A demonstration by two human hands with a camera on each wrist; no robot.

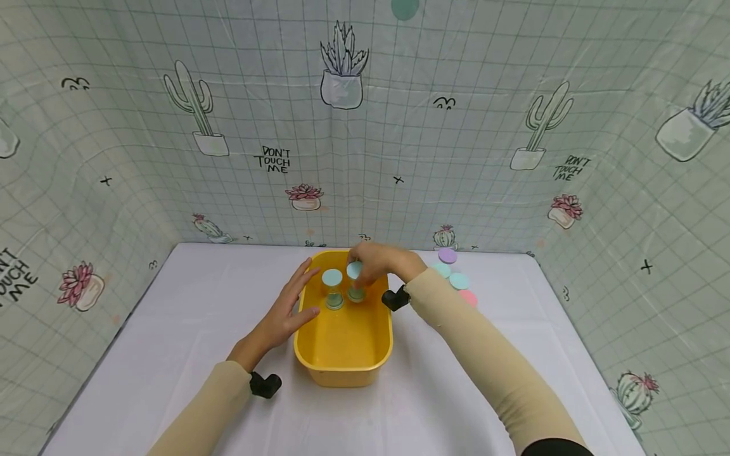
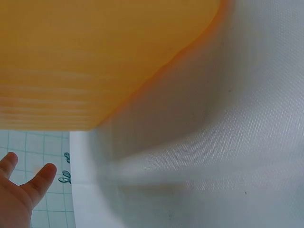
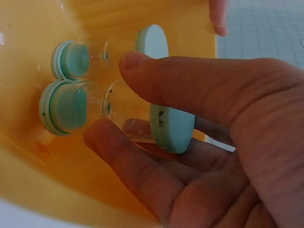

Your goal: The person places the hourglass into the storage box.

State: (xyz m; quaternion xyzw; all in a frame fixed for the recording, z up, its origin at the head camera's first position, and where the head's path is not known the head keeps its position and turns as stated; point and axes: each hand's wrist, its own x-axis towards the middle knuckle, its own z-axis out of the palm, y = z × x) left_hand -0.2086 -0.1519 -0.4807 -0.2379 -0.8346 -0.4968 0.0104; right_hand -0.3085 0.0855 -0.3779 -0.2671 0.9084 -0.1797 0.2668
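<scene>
Two sand timers with mint-green caps stand upright side by side in a yellow plastic bin (image 1: 342, 345). My right hand (image 1: 381, 261) reaches over the bin's right side and grips the right sand timer (image 3: 172, 127) between thumb and fingers, around its glass just below the top cap. Close by, the left sand timer (image 1: 332, 278) stands free; in the right wrist view, green sand shows in its lower bulb. At the bin's left rim is my left hand (image 1: 283, 313), fingers spread and thumb over the edge, holding nothing. The left wrist view shows mostly the bin's outer wall (image 2: 95, 52).
On the white table (image 1: 228, 285), right of the bin, stand more round-topped pieces: a purple top (image 1: 447, 255), two mint tops (image 1: 459, 281) and a pink top (image 1: 469, 297), partly behind my right forearm. A cactus-print curtain (image 1: 365, 139) encloses the back and sides.
</scene>
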